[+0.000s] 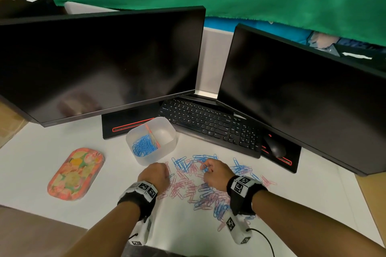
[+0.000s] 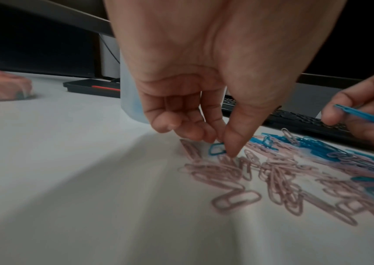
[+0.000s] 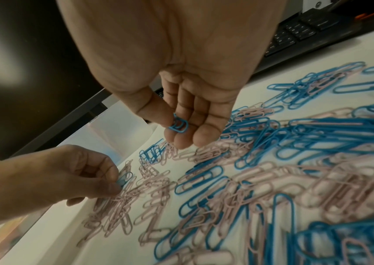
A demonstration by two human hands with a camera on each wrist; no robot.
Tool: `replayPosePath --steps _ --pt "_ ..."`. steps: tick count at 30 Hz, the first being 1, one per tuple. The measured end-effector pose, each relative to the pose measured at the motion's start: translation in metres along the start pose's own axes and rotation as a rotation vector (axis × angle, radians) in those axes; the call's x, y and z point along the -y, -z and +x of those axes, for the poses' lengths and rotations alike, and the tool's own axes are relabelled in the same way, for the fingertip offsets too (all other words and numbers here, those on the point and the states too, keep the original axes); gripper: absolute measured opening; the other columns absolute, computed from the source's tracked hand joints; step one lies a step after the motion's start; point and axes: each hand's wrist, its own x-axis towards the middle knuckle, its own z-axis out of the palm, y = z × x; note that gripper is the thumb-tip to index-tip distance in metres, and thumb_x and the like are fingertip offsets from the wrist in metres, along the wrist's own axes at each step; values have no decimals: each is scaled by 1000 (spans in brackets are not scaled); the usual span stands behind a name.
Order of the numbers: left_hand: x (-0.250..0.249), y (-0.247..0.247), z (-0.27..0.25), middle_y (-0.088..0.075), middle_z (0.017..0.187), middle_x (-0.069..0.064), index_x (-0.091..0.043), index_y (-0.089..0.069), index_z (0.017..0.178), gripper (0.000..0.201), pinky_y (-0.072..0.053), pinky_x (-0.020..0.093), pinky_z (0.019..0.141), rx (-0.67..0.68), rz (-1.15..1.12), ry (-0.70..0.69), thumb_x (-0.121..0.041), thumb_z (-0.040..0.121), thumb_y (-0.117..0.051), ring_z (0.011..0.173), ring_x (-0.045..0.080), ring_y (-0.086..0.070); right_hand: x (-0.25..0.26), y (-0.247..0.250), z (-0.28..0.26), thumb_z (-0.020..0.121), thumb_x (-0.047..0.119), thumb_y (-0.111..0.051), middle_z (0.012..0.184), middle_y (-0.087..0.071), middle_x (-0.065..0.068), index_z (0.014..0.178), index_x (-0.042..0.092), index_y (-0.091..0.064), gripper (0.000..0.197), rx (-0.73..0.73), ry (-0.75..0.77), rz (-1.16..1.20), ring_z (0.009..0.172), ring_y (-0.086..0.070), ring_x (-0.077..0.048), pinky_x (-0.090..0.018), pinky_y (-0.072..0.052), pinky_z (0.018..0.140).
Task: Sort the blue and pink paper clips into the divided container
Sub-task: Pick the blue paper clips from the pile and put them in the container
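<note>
The divided container (image 1: 167, 129) holds blue clips (image 1: 144, 145) in one compartment. Each hand, left hand (image 1: 155, 175) and right hand (image 1: 215, 172), pinches a blue clip.

Both forearms bare — no sleeves. Left hand (image 1: 156, 175) and right hand (image 1: 217, 174) bare, no rings or gloves seen. Each wrist wore black fabric band (image 1: 240, 200) topped with white blocks bearing black-and-white square fiducial markers (image 1: 238, 186). White camera housing (image 1: 237, 229) hung under each wrist, also marker-tagged — thin black cable (image 1: 265, 240) ran from right unit, short black lead from left.
</note>
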Motion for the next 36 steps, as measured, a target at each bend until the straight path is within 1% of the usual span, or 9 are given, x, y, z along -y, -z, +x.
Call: replayPosePath --steps 6,10,13,18,23,26,28,31,36 --pt "5 4 -8 -64 77 -4 -24 -53 66 20 -48 24 75 -50 -309 -35 -16 83 -59 78 19 -61 9 0 1 77 9 -51 68 -63 -3 92 21 -60 21 55 -48 82 57 -56 -17 -28 -49 59" --pt "5 20 -21 -69 75 1 -20 -60 86 17 -53 28 77 -81 -665 -23 -3 82 -63 73 17 -65 23 -1 3 79 -4 -56 76 -64 -13 82 12 -63 18 145 -84 213 57 -56 -19 -26 -50 54" --pt "4 39 -25 -70 78 12 -13 -59 106 27 -55 23 64 -96 -953 32 6 86 -56 60 15 -66 48 -4 7 81 -9 -60 81 -64 -18 84 7 -63 16 190 -22 275 55 -58 -17 -22 -50 49" --pt "7 68 -20 -67 84 18 -1 -60 101 22 -58 23 59 -186 -1303 173 14 86 -54 53 13 -67 101 -15 24 86 -5 -58 73 -64 -12 82 8 -61 14 218 68 357 52 -61 -15 -23 -53 47" --pt "27 81 -2 -70 78 21 -1 -60 105 24 -59 35 75 -236 -1313 315 11 84 -57 59 23 -67 148 -27 42 86 -6 -57 72 -63 -15 88 7 -57 13 189 65 299 50 -62 -15 -25 -54 46" --pt "32 85 6 -68 77 18 -1 -61 109 29 -59 42 81 -289 -1267 354 7 82 -59 68 29 -68 171 -31 49 86 -9 -53 70 -60 -15 77 6 -56 18 164 54 282 58 -61 -23 -35 -57 64" --pt "32 88 7 -68 85 15 -4 -62 112 32 -56 41 88 -332 -1171 341 2 81 -60 83 31 -68 182 -30 51 87 -7 -53 82 -67 -21 91 -2 -62 12 146 55 256 70 -64 -27 -40 -58 78" --pt "28 91 4 -61 95 7 -11 -60 113 30 -53 39 90 -381 -1040 246 -2 84 -61 95 27 -62 182 -23 49 90 -3 -54 108 -65 -32 115 -5 -60 27 114 95 251 71 -62 -25 -31 -57 67" --pt "8 83 -5 -65 82 -7 -19 -66 91 17 -49 21 76 -413 -818 30 -5 86 -57 81 12 -63 133 2 43 88 2 -54 93 -71 -9 98 13 -68 21 -4 153 66 68 -65 -15 -28 -57 61"
